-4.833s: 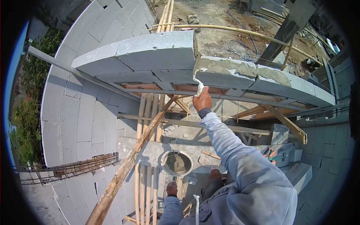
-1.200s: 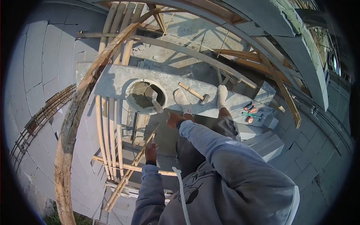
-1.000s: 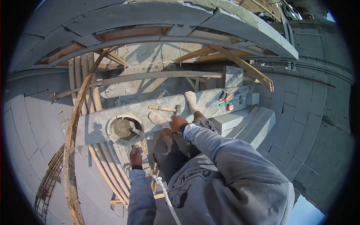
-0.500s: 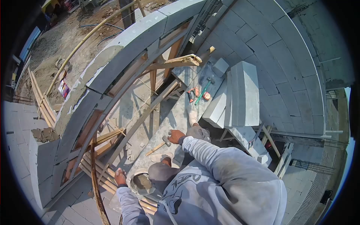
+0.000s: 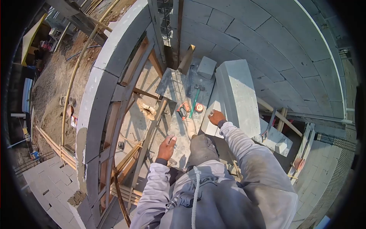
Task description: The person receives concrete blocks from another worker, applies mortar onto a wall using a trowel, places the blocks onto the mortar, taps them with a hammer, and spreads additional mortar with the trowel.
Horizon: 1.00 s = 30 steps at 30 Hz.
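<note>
My right hand (image 5: pixel 216 116) is in front of the stacked pale grey blocks (image 5: pixel 237 95), its fingers loosely bent and nothing visible in them. Whether the fingertips touch the nearest block cannot be made out. Over the plank platform (image 5: pixel 173 129), my left hand (image 5: pixel 166 148) is raised with thumb and fingers apart, holding nothing. Just beyond my foot lie a handsaw with a red-orange handle (image 5: pixel 183 110), a green-handled hammer (image 5: pixel 196 100) and a red tape measure (image 5: pixel 198 107). A smaller block (image 5: pixel 206 67) rests farther back.
A curved block wall (image 5: pixel 101 76) with a wooden-framed underside rises on my left. Another block wall (image 5: pixel 282 49) curves along the right. A timber beam (image 5: pixel 146 149) runs beside the platform, with gaps below. A bamboo pole (image 5: pixel 72 76) stands outside.
My view and body have shifted toward the block stack. My right hand has moved from beside the wooden-handled hammer to the blocks. My left hand has come up from beside the bucket.
</note>
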Available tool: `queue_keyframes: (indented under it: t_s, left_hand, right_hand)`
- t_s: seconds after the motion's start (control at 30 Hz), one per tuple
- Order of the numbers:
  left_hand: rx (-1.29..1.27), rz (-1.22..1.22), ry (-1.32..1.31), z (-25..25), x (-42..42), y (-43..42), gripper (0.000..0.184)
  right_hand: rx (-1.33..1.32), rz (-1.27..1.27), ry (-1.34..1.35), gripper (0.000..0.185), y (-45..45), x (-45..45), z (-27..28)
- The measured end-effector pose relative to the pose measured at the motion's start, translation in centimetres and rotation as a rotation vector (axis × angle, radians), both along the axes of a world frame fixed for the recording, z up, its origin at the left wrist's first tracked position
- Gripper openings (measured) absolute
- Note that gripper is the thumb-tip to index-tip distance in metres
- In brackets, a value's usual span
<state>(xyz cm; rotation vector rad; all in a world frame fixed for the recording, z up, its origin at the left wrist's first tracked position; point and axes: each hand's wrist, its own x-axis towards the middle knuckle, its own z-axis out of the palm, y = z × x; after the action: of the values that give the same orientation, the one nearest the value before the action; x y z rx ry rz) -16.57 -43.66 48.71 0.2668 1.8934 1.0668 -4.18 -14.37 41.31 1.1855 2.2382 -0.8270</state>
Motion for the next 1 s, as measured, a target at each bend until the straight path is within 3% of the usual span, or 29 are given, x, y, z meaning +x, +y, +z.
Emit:
queue_keyframes:
  t_s: [0.1,0.2,0.3,0.4,0.53,0.6,0.67,0.73,1.0]
  left_hand:
    - [0.069,-0.090,-0.045,1.5,-2.8,5.1,0.049]
    - [0.010,0.004,-0.346,3.1,-5.4,7.2,0.052]
    - [0.016,-0.051,-0.383,3.0,-7.5,8.4,0.052]
    - [0.018,-0.061,-0.431,0.7,-8.9,9.8,0.051]
    - [-0.040,-0.194,-0.394,-0.2,-9.2,13.2,0.053]
    - [-0.058,-0.238,-0.383,-0.8,-9.3,15.7,0.053]
    - [-0.118,-0.283,-0.383,-2.0,-8.3,17.3,0.053]
    - [-0.161,-0.317,-0.403,-3.4,-7.0,19.6,0.054]
    - [-0.256,-0.391,-0.550,-10.8,2.3,29.8,0.069]
  right_hand:
    - [0.055,-0.100,-0.006,0.039,4.9,3.0,0.8]
    - [0.060,-0.169,-0.064,0.039,5.4,6.9,0.1]
    - [-0.031,-0.284,-0.188,0.041,1.8,10.5,1.2]
    - [0.019,-0.313,-0.149,0.040,-2.9,15.3,-1.5]
    - [-0.147,-0.324,-0.239,0.037,-4.6,16.5,-0.1]
    - [-0.011,-0.360,-0.144,0.035,-3.4,18.7,-4.7]
    - [0.015,-0.446,-0.097,0.035,-2.4,19.7,-5.0]
    - [-0.040,-0.590,-0.070,0.039,3.5,15.8,1.0]
    - [0.607,-0.745,0.135,0.033,21.3,19.9,-5.9]
